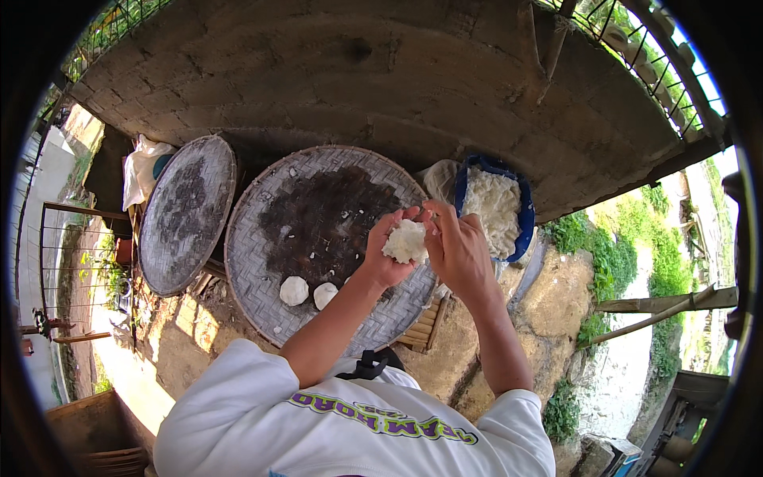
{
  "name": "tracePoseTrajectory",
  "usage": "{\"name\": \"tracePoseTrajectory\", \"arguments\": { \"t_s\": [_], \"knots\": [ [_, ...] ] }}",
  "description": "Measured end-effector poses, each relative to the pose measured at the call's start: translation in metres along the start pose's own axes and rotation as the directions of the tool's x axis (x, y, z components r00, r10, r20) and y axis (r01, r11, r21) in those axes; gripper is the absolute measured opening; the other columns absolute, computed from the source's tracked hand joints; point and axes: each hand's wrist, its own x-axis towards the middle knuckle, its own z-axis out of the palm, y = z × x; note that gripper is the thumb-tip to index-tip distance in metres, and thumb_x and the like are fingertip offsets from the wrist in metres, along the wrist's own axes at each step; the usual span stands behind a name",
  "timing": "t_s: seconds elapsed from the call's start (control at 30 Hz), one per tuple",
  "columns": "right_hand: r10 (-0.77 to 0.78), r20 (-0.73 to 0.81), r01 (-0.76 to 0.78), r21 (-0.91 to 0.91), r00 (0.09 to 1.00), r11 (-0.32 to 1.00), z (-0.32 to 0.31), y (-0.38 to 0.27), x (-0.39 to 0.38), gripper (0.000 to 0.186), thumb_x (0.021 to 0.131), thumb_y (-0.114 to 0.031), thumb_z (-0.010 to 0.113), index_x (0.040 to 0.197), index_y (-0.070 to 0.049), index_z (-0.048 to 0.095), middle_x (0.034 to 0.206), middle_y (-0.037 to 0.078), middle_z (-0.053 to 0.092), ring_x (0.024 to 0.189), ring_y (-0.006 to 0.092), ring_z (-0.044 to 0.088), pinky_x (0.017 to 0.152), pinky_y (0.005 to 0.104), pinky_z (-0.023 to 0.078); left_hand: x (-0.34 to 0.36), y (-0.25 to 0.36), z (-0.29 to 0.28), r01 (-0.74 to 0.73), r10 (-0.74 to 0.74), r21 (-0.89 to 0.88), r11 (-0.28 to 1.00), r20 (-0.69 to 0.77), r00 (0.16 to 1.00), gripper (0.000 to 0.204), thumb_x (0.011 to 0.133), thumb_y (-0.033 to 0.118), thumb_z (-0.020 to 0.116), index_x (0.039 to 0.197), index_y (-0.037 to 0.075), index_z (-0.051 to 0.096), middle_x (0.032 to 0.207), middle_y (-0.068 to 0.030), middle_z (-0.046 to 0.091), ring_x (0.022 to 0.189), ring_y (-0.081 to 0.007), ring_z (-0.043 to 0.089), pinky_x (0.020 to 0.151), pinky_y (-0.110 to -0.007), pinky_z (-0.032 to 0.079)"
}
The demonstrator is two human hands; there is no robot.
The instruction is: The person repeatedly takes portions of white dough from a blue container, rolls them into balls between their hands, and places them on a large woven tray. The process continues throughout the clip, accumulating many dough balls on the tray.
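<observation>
"Firstly, where is the white lump [406, 242]?"

"Over the right part of the big round tray [253, 230], cupped in the left hand [380, 258], which is the nearer. Roughly round; no clear long axis. It lies just left of the bent fingers of the right hand [463, 253], at its edge; whether these grip, I cannot tell."

"Counts?"

"Lump in hand: one. White balls [294, 291]: two showing, near side of the big round tray. Blue tub [525, 220] of white mash [491, 208]: one, beyond its right edge. Other tray [150, 230]: one, to its left."
</observation>
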Motion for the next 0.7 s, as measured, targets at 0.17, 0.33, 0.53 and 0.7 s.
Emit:
{"name": "tracePoseTrajectory", "arguments": {
  "t_s": [0.17,0.33,0.53,0.7],
  "knots": [
    [0.037,0.142,-0.020,-0.118,0.989,0.993,0.004,-0.048,0.021,0.028,0.090,-0.014,0.069,0.116,-0.010,0.059,0.068,0.006,0.066,0.066,0.0277,0.066,0.075,0.0389,0.043,-0.032,0.024,0.006,0.067,-0.060,-0.053,0.996,0.126,0.990,0.030,0.101,0.034,0.058,0.119,0.011,0.066,0.117,-0.0067,0.071,0.109,-0.0234,0.069,0.095,-0.041,0.057],
    [-0.044,0.011,0.045,-0.090,0.999,0.995,0.040,-0.088,0.026,0.030,0.089,-0.023,0.073,0.109,-0.006,0.060,0.080,0.011,0.062,0.075,0.0286,0.061,0.077,0.0412,0.042,-0.070,0.052,0.023,0.007,-0.001,-0.031,0.999,0.184,0.983,0.037,0.106,0.038,0.051,0.130,0.011,0.060,0.129,-0.0089,0.066,0.117,-0.0248,0.066,0.102,-0.044,0.054],
    [0.296,-0.170,-0.149,0.576,0.940,0.804,0.116,-0.140,0.018,0.045,0.095,-0.035,0.073,0.122,-0.001,0.062,0.108,0.011,0.068,0.099,0.0259,0.067,0.089,0.0415,0.052,-0.111,0.081,0.048,-0.282,0.294,0.176,0.943,-0.045,0.955,0.060,0.108,0.055,0.038,0.149,0.011,0.044,0.150,-0.0115,0.049,0.135,-0.0264,0.053,0.112,-0.045,0.046],
    [0.613,-0.011,-0.202,0.940,0.790,0.277,0.146,-0.173,0.009,0.039,0.104,-0.028,0.064,0.128,0.002,0.064,0.115,0.010,0.069,0.103,0.0229,0.069,0.089,0.0371,0.056,-0.148,0.103,0.047,-0.319,0.406,0.407,0.856,-0.149,0.902,0.070,0.107,0.064,0.031,0.152,0.011,0.040,0.158,-0.0127,0.041,0.139,-0.0269,0.049,0.114,-0.044,0.043]
  ]
}}
